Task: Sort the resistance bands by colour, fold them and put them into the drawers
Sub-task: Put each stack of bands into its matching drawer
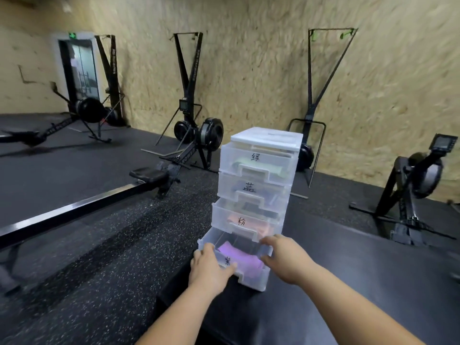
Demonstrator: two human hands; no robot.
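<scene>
Left hand [209,267]: forearm reaches in from below, palm and spread fingers flat on the left front of the bottom drawer [254,282], gripping nothing. This looks like a push to close it.

Right hand [281,257]: at the right front corner of the same drawer, thumb and fingers apart in a C. It is too blurred to tell whether they clamp the rim. Probably steadies the drawer so it slides straight.

The bottom drawer is part-way out of the drawer unit [266,138], and a folded purple band [239,253] lies inside.

Drawers above it are in. A pink band [261,226] is one up, dark contents sit above that, and a green band [249,161] is in the top drawer. Each front has a handwritten label. Sorting looks nearly done.

The unit stands on a black platform [323,282].

Left of and behind the unit is a rowing machine [149,174]. Further behind is a chipboard wall [249,70].
</scene>
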